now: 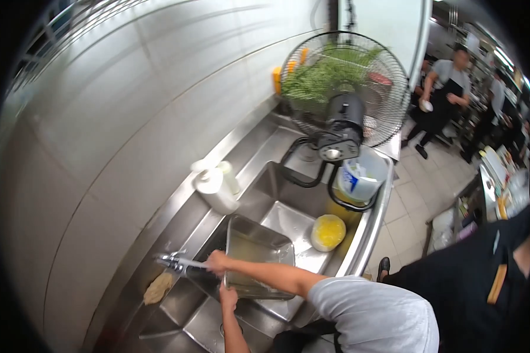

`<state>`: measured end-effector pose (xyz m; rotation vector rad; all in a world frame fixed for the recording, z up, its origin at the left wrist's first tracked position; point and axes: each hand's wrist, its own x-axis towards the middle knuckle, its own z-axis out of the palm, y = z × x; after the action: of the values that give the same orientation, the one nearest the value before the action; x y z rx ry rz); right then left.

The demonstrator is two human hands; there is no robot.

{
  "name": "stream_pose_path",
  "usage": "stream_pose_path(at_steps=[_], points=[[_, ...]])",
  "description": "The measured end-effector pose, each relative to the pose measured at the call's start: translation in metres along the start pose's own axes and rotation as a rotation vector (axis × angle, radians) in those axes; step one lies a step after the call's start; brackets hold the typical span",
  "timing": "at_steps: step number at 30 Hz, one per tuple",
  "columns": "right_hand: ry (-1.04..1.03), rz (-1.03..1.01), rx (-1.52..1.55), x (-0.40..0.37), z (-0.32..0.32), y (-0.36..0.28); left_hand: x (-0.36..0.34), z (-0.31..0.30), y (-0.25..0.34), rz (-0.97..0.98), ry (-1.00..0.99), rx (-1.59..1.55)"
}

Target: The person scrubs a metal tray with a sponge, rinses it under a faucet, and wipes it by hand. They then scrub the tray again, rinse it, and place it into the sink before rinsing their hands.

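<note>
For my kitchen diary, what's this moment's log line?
Left hand: gripping rectangular metal pan | Right hand: at faucet spout | Place: stainless-steel sink

From mid-view, a black fan (344, 115) stands toward one o'clock, an aproned person (450, 82) at two, a bucket (372, 166) at three, a yellow-filled container (328, 232) past four, a crumpled beige item (158, 288) past seven, a white pump bottle (216, 191) near nine.

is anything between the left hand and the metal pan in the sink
Nothing visible stands between them: the left hand is right at the near edge of the metal pan. The right forearm crosses over the pan, but not between that hand and the edge.
</note>
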<state>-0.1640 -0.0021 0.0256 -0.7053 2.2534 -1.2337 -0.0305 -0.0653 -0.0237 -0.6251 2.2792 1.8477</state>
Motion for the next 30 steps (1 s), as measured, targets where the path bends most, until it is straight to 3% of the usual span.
stream_pose_path(at_steps=[1,3,4,6,7,8,9,10,11,13,14,18,20,22,24,26,28,30], points=[[-0.059,0.302,0.618,0.002,0.005,-0.011,-0.005,0.002,0.012,-0.031,0.011,0.015],[-0.092,0.365,0.684,0.021,0.023,-0.001,-0.006,-0.001,0.017,-0.053,0.010,0.059],[-0.066,0.172,0.040,0.011,0.014,-0.016,0.000,-0.002,0.011,-0.052,-0.009,0.066],[-0.461,-0.349,-0.776,0.011,0.014,-0.014,0.005,-0.012,-0.008,0.077,0.063,0.199],[-0.473,-0.352,-0.775,0.008,0.003,-0.016,-0.003,-0.008,0.013,-0.053,0.163,0.265],[-0.612,-0.343,-0.733,-0.002,-0.014,-0.018,0.000,-0.010,0.009,-0.065,0.166,0.260],[-0.750,-0.330,-0.691,-0.013,-0.025,-0.017,0.008,-0.013,0.005,0.095,0.155,0.263],[-0.535,-0.394,-0.915,-0.016,-0.025,-0.001,0.013,-0.014,0.003,0.258,0.144,0.268],[-0.303,-0.457,-1.127,-0.013,-0.024,0.021,0.008,-0.012,0.021,0.216,0.146,0.315],[0.007,-0.345,-1.063,-0.001,-0.026,0.042,0.004,-0.010,0.060,0.156,0.125,0.439],[-0.089,-0.283,-1.057,-0.007,-0.039,0.030,0.006,-0.010,0.074,0.098,0.099,0.564],[-0.263,-0.079,-1.032,-0.035,-0.093,0.008,0.018,-0.003,0.088,0.426,0.111,0.167],[-0.132,-0.036,-1.010,-0.060,-0.118,-0.007,0.034,0.004,0.079,0.433,0.094,-0.009],[-0.021,-0.005,-0.892,-0.074,-0.142,-0.015,0.027,0.012,0.094,0.452,0.195,0.004],[0.146,0.016,-0.857,-0.078,-0.165,-0.011,0.035,0.009,0.073,0.295,0.133,0.215],[0.202,0.112,-0.723,-0.086,-0.198,-0.029,0.053,0.012,0.015,0.198,0.214,0.272],[0.213,0.136,-0.647,-0.086,-0.223,-0.030,0.036,0.017,0.013,0.133,0.157,0.244],[0.187,0.177,-0.612,-0.087,-0.234,-0.026,0.035,0.025,-0.024,0.064,0.381,0.442]])
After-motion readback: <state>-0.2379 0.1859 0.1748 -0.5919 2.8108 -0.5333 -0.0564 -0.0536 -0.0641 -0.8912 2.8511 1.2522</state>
